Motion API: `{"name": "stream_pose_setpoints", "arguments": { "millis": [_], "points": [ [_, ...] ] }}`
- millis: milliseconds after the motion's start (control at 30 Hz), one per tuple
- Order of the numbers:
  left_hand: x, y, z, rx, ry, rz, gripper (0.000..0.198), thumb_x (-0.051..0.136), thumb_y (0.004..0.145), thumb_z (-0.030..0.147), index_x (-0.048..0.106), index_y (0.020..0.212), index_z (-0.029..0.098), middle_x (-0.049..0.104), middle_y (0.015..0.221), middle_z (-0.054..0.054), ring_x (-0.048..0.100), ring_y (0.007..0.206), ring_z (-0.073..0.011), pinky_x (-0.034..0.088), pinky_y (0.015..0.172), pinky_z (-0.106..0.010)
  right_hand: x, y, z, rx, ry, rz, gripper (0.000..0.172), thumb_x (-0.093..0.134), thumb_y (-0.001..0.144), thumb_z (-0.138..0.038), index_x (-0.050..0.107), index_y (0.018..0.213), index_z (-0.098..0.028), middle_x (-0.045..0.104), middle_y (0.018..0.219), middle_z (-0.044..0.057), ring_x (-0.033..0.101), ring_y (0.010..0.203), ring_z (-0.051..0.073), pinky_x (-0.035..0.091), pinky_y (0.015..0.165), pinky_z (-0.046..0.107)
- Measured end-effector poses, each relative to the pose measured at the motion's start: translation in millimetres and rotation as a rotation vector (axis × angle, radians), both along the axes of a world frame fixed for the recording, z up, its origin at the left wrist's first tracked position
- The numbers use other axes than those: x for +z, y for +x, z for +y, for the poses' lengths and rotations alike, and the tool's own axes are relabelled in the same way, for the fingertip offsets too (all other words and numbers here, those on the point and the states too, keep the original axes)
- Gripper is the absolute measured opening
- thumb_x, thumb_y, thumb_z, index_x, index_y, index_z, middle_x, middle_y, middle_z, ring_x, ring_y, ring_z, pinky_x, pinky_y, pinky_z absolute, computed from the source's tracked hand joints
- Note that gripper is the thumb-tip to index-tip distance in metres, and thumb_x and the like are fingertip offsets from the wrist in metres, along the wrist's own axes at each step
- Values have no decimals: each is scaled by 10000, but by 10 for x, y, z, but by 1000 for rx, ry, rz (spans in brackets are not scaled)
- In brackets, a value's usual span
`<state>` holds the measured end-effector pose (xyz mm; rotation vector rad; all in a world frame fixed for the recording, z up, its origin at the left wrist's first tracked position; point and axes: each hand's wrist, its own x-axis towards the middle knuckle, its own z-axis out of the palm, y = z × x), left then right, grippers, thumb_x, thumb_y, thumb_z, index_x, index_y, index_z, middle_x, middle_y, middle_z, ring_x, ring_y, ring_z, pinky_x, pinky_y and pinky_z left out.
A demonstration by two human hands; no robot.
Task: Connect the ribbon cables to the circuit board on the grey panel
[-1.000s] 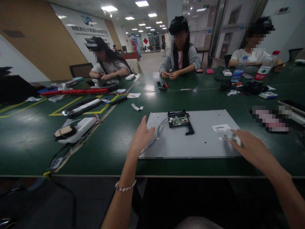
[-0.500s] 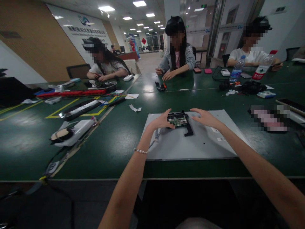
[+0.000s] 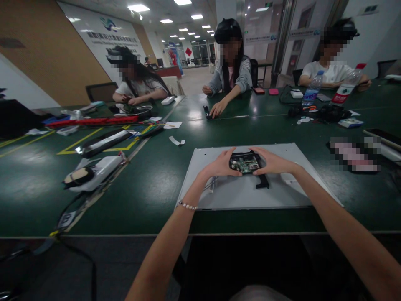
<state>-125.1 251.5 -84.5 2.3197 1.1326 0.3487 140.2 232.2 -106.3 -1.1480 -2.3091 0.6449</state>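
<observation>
A grey metal panel lies flat on the green table in front of me. On it sits a black bracket with a small green circuit board. My left hand grips the board's left side and my right hand grips its right side, fingers curled round the edges. Thin grey wires trail off the board to the left, under my left wrist. A black leg of the bracket sticks out below my right hand.
Three other people sit across the green table with small parts. To the left lie a white device, long dark bars and a red strip. At the right stand water bottles and black gear.
Both hands came in from the panel's outer edges to the circuit board and closed on its two sides. The panel and board now sit slightly nearer and to the right.
</observation>
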Motion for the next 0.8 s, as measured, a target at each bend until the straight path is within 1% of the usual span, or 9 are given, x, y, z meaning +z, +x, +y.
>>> {"name": "stream_pose_setpoints", "arguments": {
  "millis": [67,167,267,400,500,600,700,767,800],
  "points": [
    [53,-24,-29,-36,-38,24,1222,764,573,545,116,1534,157,237,1548,-199,266,1403,-377,252,1133,-498,20,34,-14,16,6,-9,944,755,689,-469,295,1492,-283,365,1505,108,360,1365,335,299,1123,538],
    [150,-69,-74,-90,-90,51,1234,759,583,527,85,1536,126,193,1566,-204,242,1421,-353,216,1158,-464,58,79,-43,32,11,-36,947,756,690,-488,288,1492,-301,359,1500,101,370,1349,339,314,1107,543],
    [197,-83,-109,-101,-115,58,1228,752,592,514,85,1534,95,186,1567,-215,243,1424,-348,205,1165,-450,89,108,-74,41,-1,-62,957,762,689,-475,276,1495,-306,368,1481,102,378,1337,333,323,1098,534],
    [155,-70,-107,-94,-110,66,1245,766,571,528,110,1530,83,197,1563,-220,236,1426,-360,204,1167,-453,103,127,-99,33,-33,-101,979,769,681,-474,269,1499,-281,369,1457,116,389,1322,324,335,1094,504],
    [114,-71,-92,-108,-100,55,1248,767,570,539,105,1533,103,202,1562,-218,247,1421,-364,208,1162,-470,98,131,-113,18,-48,-113,975,768,683,-471,268,1499,-285,371,1443,117,395,1316,323,339,1092,501],
    [118,-71,-103,-129,-100,42,1247,768,578,530,87,1538,118,184,1569,-214,238,1425,-359,201,1163,-479,105,121,-130,5,-53,-111,961,766,686,-475,281,1494,-287,379,1441,115,396,1319,326,337,1096,497],
    [155,-61,-123,-129,-100,72,1254,766,585,551,82,1536,102,130,1584,-204,186,1445,-343,197,1171,-444,133,99,-130,-23,-33,-91,852,709,754,-500,316,1477,-277,377,1465,111,383,1339,310,324,1112,469],
    [177,-67,-106,-93,-57,95,1191,731,625,591,131,1530,101,115,1592,-183,138,1460,-326,196,1173,-410,145,83,-108,-64,10,-59,669,616,840,-487,393,1431,-265,425,1441,101,404,1331,279,321,1116,441],
    [187,-82,-81,-51,-17,98,1110,695,668,604,184,1521,110,143,1591,-167,141,1460,-315,200,1171,-396,145,77,-91,-96,37,-41,566,564,880,-464,446,1391,-251,470,1405,99,433,1309,263,329,1110,430]
  ]
}}
